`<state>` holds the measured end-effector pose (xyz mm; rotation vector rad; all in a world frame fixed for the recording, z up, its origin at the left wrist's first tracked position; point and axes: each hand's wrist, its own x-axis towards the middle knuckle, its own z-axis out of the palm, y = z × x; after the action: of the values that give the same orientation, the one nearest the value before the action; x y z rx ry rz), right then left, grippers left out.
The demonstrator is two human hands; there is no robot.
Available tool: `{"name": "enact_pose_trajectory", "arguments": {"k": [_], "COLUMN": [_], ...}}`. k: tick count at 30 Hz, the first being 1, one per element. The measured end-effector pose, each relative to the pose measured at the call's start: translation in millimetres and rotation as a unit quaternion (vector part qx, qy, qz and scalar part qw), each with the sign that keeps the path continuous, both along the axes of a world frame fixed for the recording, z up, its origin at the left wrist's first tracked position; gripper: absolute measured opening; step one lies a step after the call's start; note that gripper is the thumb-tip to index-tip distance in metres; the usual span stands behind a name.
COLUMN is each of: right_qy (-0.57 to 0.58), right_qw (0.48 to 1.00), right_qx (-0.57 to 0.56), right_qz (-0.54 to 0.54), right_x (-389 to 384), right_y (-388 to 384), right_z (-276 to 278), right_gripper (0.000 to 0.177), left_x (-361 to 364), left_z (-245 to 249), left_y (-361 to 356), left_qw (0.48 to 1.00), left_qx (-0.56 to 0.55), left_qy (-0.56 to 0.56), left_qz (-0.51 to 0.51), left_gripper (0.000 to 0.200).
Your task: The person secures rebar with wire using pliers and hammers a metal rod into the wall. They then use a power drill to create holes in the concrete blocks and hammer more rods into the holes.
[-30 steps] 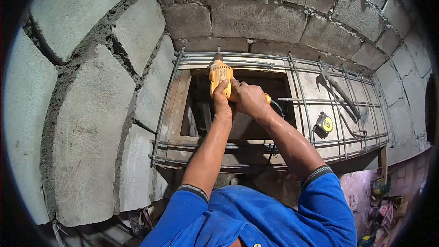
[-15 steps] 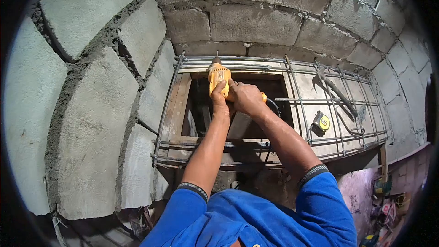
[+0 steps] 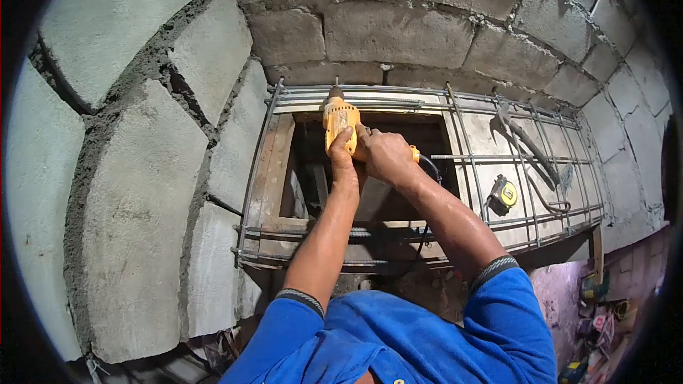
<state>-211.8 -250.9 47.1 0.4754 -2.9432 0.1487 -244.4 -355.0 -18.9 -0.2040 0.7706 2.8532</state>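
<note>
Drill (image 3: pixel 341 119), yellow, held out at arm's length in both hands, over the dark hole inside a wooden frame (image 3: pixel 273 163). Left hand (image 3: pixel 343 155) closed tight round the back of the yellow body, thumb up along it. Right hand (image 3: pixel 388 158) closed round the handle, just right of the left hand and touching it, fingers (image 3: pixel 370 141) curled over the top. Two hands on one tool, likely for a steady hold and a straight push.

Bit (image 3: pixel 335 91) just past the fingers, tip at the far edge of the frame, close under the block wall (image 3: pixel 398 28); touching the wood or not, too small to tell. Black cord (image 3: pixel 430 168) hanging from the handle, just right of the right hand, down into the hole and so out of the way.

Steel bars (image 3: pixel 462 135) all round the hands like a cage, arms reaching in over the near ones. Well off to the right of the fingers, a yellow tape measure (image 3: pixel 504 194) and a long tool (image 3: pixel 530 146), maybe a hammer, lying flat among the bars, likely put there to be close by but not under the hands.
</note>
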Motion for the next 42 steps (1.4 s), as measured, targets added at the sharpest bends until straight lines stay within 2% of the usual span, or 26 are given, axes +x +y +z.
{"name": "enact_pose_trajectory", "arguments": {"k": [4,6,14,16,18,19,20,22,23,25,27,29,33,35,36,37,38,39,41,42], "right_qy": [0.012,0.040,0.030,0.034,0.029,0.030,0.035,0.041,0.041,0.039,0.039,0.041,0.045,0.057,0.080,0.064,0.045,0.019,0.027,0.037], "right_qw": [1.000,0.999,0.999,0.999,0.999,0.999,0.999,0.998,0.997,0.996,0.990,0.985,0.992,0.995,0.996,0.997,0.998,0.999,0.998,0.998], "right_qx": [-0.007,-0.006,0.010,0.015,0.031,0.031,-0.002,-0.036,-0.059,-0.086,-0.135,-0.167,-0.121,-0.078,-0.036,-0.022,-0.016,-0.013,-0.002,0.012], "right_qz": [0.004,0.012,0.005,0.008,0.023,0.024,0.015,0.012,0.008,0.002,-0.024,-0.024,-0.018,0.021,0.031,0.029,0.037,0.045,0.050,0.058], "right_x": [-1.6,-5.3,1.3,6.4,8.8,8.4,8.6,6.7,5.5,1.2,-1.1,3.8,8.2,13.1,17.1,27.9,35.2,46.1,66.5,74.6], "right_y": [3.4,6.4,0.5,-2.1,-4.5,-3.9,-2.8,-2.9,-4.1,-4.5,-7.2,-11.2,-16.9,-17.5,-21.6,-25.7,-27.4,-29.4,-27.0,-23.8], "right_z": [-2.2,-10.9,-5.6,1.0,7.9,6.9,5.6,1.4,-1.1,-16.5,-33.6,-44.5,-38.2,-26.1,-17.8,-2.3,9.0,12.6,15.7,16.5], "right_gripper": [0.063,0.070,0.068,0.068,0.050,0.050,0.049,0.049,0.050,0.051,0.061,0.060,0.059,0.059,0.048,0.045,0.045,0.045,0.047,0.049], "left_x": [1.5,-3.0,6.3,13.5,12.8,9.4,3.6,-8.7,-11.8,-15.5,-20.7,-20.4,-0.6,10.1,15.8,15.5,23.7,40.5,60.4,65.7], "left_z": [2.8,-3.1,-7.0,2.9,1.3,1.1,2.2,2.1,0.8,-1.8,-7.7,-16.1,-11.9,-7.1,-4.4,-2.5,-7.1,-13.0,-9.8,-8.2], "left_y": [2.5,3.9,-1.3,-4.8,-6.4,-6.2,-5.7,-8.2,-11.0,-15.2,-16.7,-19.3,-29.1,-30.8,-32.8,-34.2,-38.3,-39.1,-34.7,-32.5], "left_qw": [0.999,0.999,0.999,0.998,0.999,0.999,0.999,0.997,0.996,0.998,0.998,0.998,0.999,0.998,0.999,0.999,0.999,0.999,0.995,0.997], "left_qx": [-0.024,-0.030,-0.030,0.045,0.038,0.031,0.031,-0.055,-0.058,-0.057,-0.050,-0.050,-0.029,-0.053,-0.047,-0.040,0.016,0.015,0.083,0.063], "left_qy": [0.001,0.003,-0.023,-0.010,-0.019,-0.022,-0.020,0.023,0.024,0.009,0.000,-0.022,0.014,0.020,0.016,0.017,-0.002,-0.010,-0.027,-0.023], "left_qz": [0.024,0.016,-0.009,-0.032,-0.018,-0.008,-0.008,0.054,0.057,0.037,0.025,0.003,-0.010,0.002,0.006,0.009,-0.040,-0.041,-0.046,-0.035], "left_gripper": [0.046,0.051,0.060,0.049,0.049,0.048,0.048,0.049,0.049,0.050,0.049,0.047,0.047,0.045,0.044,0.044,0.047,0.047,0.051,0.053]}}
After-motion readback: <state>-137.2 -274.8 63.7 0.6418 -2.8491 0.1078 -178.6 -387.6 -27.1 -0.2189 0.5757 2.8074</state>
